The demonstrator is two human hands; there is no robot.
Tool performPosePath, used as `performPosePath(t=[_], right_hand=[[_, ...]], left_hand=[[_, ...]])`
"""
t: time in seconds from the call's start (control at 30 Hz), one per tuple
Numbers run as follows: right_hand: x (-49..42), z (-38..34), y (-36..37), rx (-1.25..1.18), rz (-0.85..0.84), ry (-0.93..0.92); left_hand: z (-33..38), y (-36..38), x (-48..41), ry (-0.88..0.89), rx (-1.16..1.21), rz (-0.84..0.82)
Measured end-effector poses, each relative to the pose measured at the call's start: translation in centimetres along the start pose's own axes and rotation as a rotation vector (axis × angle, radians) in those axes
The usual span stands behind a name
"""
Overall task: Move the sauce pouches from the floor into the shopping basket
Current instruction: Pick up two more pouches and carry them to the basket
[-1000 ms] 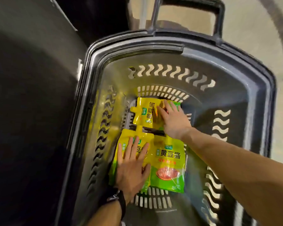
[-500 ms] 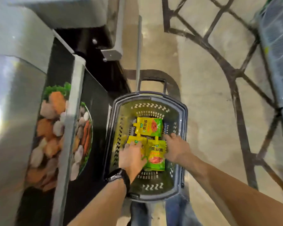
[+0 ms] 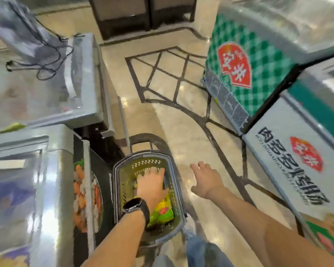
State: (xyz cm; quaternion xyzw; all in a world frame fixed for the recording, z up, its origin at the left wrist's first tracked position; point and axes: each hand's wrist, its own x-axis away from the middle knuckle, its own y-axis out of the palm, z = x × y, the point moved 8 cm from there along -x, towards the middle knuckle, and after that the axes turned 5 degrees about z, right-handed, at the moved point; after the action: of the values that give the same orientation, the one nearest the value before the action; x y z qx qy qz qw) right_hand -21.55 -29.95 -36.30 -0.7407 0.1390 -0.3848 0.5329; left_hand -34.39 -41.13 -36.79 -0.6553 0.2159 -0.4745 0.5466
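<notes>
The shopping basket (image 3: 146,162) stands on the floor (image 3: 181,116). It is a grey, rounded oblong tub of hard plastic, its inner walls cut with rows of small wavy slots, and a dark loop handle (image 3: 141,141) stands up at its far end. Inside it, at the near end, lies a sauce pouch (image 3: 162,211) of glossy yellow-green film with a red picture on its face. The rest of the basket's contents are hidden under the arm.

The left hand (image 3: 152,183) is over the far half of the basket, palm down, with its fingers straight and a little spread towards the slotted far wall. It pinches nothing, and the blur hides whether it touches what lies beneath. A dark round-faced wristwatch (image 3: 135,206) on a black strap sits on that wrist, above the basket's near half.

The right hand (image 3: 206,180) hangs over bare floor just to the right of the basket, clear of its rim, with its fingers loosely spread and nothing in it.

The floor is polished beige stone with dark inlaid lines. To the left of the basket stands a chest freezer (image 3: 17,189) with a glass lid and a black side panel printed with food. To the right, well apart, are a green-checked freezer (image 3: 262,60) and a white one (image 3: 274,151) with dark lettering. Blue denim (image 3: 197,247) shows beside the basket's near end.
</notes>
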Motion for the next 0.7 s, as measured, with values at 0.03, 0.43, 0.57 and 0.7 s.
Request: performPosePath(t=[0.03, 0.43, 0.57, 0.7], right_hand=[[1.2, 0.4, -0.9, 0.009, 0.027, 0.027], [21.0, 10.9, -3.6, -0.148, 0.261, 0.531], [30.0, 16.1, -2.7, -0.215, 0.372, 0.718], [40.9, 21.3, -0.4, -0.236, 0.376, 0.916]], left_hand=[[0.9, -0.9, 0.3, 0.043, -0.013, 0.018], [18.9, -9.0, 7.8, 0.597, -0.237, 0.236], [28.4, -9.5, 12.9, 0.805, -0.296, 0.283], [37.9, -8.2, 20.3, 1.008, -0.365, 0.314]])
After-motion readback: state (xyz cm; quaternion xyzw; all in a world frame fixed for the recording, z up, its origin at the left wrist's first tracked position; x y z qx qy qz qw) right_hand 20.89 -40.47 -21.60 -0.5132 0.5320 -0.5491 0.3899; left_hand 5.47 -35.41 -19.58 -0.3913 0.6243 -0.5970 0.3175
